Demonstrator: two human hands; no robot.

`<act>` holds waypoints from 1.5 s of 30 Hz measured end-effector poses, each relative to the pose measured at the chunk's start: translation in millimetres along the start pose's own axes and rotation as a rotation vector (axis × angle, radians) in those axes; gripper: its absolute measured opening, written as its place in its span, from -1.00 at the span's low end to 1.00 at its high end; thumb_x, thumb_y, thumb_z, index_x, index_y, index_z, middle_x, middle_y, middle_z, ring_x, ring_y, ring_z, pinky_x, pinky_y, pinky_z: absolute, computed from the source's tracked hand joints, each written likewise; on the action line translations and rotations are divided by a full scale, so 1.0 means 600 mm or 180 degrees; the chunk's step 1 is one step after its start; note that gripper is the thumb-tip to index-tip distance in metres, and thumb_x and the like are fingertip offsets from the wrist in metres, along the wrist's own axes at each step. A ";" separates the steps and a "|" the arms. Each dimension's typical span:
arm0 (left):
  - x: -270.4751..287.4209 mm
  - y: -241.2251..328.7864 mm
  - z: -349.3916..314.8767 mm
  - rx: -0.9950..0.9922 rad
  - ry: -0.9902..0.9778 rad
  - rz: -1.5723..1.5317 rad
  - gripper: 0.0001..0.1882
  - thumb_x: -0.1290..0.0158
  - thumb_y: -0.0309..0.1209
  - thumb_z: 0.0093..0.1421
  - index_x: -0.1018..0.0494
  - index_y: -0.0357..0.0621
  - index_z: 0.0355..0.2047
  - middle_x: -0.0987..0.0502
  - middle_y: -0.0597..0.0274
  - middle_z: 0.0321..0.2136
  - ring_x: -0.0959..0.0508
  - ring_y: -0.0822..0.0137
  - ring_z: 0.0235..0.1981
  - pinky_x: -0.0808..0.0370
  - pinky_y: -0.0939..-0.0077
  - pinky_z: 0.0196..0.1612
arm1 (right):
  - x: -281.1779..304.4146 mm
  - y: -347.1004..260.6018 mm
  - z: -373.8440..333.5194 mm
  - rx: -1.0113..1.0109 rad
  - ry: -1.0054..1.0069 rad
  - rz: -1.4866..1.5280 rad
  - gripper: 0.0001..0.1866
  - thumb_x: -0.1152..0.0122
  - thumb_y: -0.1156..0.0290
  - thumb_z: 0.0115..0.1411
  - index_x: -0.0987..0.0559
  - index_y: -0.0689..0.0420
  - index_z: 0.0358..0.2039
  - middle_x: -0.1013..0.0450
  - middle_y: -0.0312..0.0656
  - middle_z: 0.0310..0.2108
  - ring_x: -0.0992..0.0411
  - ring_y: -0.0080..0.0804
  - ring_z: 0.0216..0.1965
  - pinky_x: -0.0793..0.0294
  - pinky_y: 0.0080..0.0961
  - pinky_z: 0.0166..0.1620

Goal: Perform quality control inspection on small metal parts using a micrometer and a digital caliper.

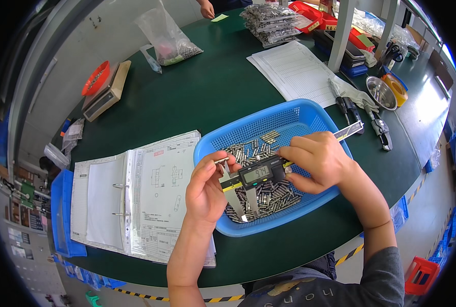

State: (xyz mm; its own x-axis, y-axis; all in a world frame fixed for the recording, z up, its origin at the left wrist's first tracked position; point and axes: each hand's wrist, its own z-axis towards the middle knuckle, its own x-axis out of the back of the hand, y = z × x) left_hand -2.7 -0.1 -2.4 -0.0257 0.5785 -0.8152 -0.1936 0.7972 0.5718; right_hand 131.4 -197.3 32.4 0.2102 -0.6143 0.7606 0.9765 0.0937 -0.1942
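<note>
My right hand [321, 161] grips the beam of a digital caliper [263, 174] with a grey display unit. Its larger jaws [242, 203] point toward me and stand apart, with nothing between them. My left hand [205, 190] pinches a small metal pin [221, 160] between thumb and fingers, close by the caliper's small upper jaws. Whether the pin touches those jaws I cannot tell. Below both hands sits a blue plastic basket [302, 110] with mesh walls. Many small metal pins [279, 197] lie loose in it, partly hidden by the caliper and hands.
An open ring binder [154, 204] with drawings lies left of the basket. Beyond are paper sheets [302, 71], a scale [107, 94] with a red dish [96, 78], and a clear bag [169, 38]. Tools [379, 128] and a metal bowl [381, 93] lie right. Another person's hand [207, 10] shows at the far edge.
</note>
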 end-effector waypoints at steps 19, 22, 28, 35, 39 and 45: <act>-0.006 -0.001 -0.001 0.0047 0.0093 0.0012 -0.75 0.18 -0.37 0.14 -0.38 -0.22 -0.25 -0.45 0.11 -0.33 -0.44 0.23 -0.26 -0.38 0.39 -0.14 | -0.003 0.001 0.000 0.0071 0.0086 -0.0115 -0.69 -0.12 0.33 -0.18 -0.45 0.25 -0.40 -0.27 -0.25 -0.66 -0.28 -0.36 -0.72 -0.26 -0.51 -0.68; -0.004 -0.001 -0.002 0.0035 0.0055 -0.0016 -0.76 0.19 -0.39 0.15 -0.37 -0.23 -0.24 -0.45 0.10 -0.33 -0.45 0.22 -0.25 -0.38 0.39 -0.14 | -0.003 0.002 0.000 0.0062 0.0064 -0.0137 -0.68 -0.12 0.32 -0.18 -0.45 0.24 -0.39 -0.27 -0.25 -0.66 -0.28 -0.36 -0.72 -0.26 -0.52 -0.68; 0.000 -0.002 -0.002 -0.0016 0.0028 -0.0086 -0.75 0.20 -0.40 0.17 -0.36 -0.24 -0.21 -0.45 0.10 -0.31 -0.45 0.22 -0.25 -0.39 0.39 -0.14 | -0.001 0.000 0.001 0.0060 0.0055 -0.0175 -0.68 -0.16 0.29 -0.15 -0.46 0.23 -0.40 -0.27 -0.26 -0.66 -0.28 -0.38 -0.72 -0.25 -0.53 -0.67; 0.001 -0.003 -0.001 -0.0010 0.0038 -0.0141 -0.75 0.21 -0.39 0.18 -0.36 -0.25 -0.20 -0.45 0.10 -0.32 -0.45 0.23 -0.25 -0.40 0.40 -0.14 | 0.000 0.000 0.001 0.0051 0.0054 -0.0254 -0.66 -0.21 0.22 -0.14 -0.46 0.22 -0.41 -0.28 -0.27 -0.66 -0.28 -0.38 -0.72 -0.25 -0.54 -0.67; 0.002 -0.003 -0.001 -0.0016 0.0003 -0.0131 -0.74 0.21 -0.39 0.19 -0.36 -0.25 -0.20 -0.45 0.10 -0.31 -0.45 0.23 -0.25 -0.40 0.40 -0.14 | 0.000 0.000 0.001 0.0041 0.0047 -0.0269 -0.65 -0.22 0.22 -0.14 -0.46 0.21 -0.42 -0.28 -0.27 -0.66 -0.28 -0.38 -0.72 -0.25 -0.54 -0.67; 0.001 -0.003 -0.002 -0.0020 -0.0014 -0.0144 -0.74 0.22 -0.38 0.19 -0.36 -0.25 -0.20 -0.45 0.10 -0.31 -0.45 0.23 -0.24 -0.40 0.40 -0.14 | 0.000 0.000 0.001 0.0041 0.0046 -0.0278 -0.65 -0.22 0.21 -0.14 -0.46 0.22 -0.42 -0.27 -0.27 -0.67 -0.29 -0.38 -0.72 -0.25 -0.54 -0.68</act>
State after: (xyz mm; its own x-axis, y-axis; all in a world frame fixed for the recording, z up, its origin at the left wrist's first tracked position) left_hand -3.2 -1.5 -4.2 -0.0124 0.5427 -0.8398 -0.2006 0.8215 0.5338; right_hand 131.4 -197.0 33.0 0.1236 -0.6318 0.7652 0.9916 0.0492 -0.1196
